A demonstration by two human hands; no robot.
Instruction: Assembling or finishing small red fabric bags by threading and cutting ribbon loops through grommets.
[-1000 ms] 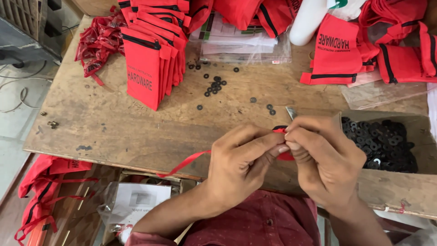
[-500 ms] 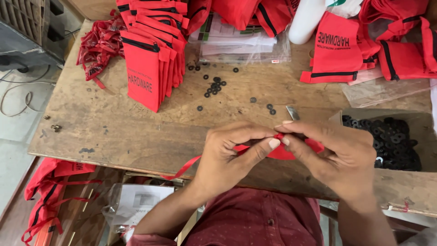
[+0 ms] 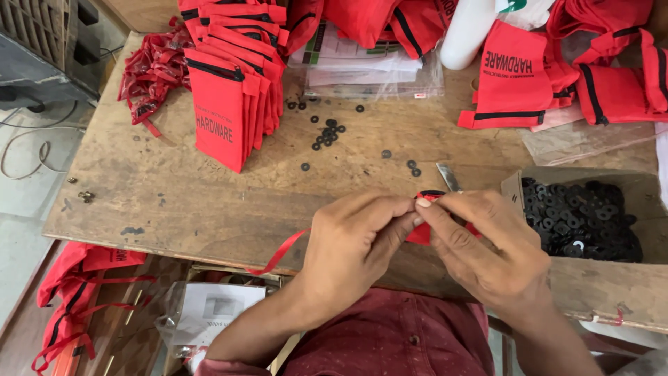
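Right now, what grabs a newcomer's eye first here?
Both hands at the table's near edge: the left hand and right hand pinch a small red pouch between them, its ribbon trailing left. A stack of red pouches stands at the back left, and a cardboard box of black washers sits at the right.

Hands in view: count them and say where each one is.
2. The left hand pinches a small red pouch over the near edge of the table; the right hand, touching it, pinches the same pouch beside the box of black washers. No other hands show.
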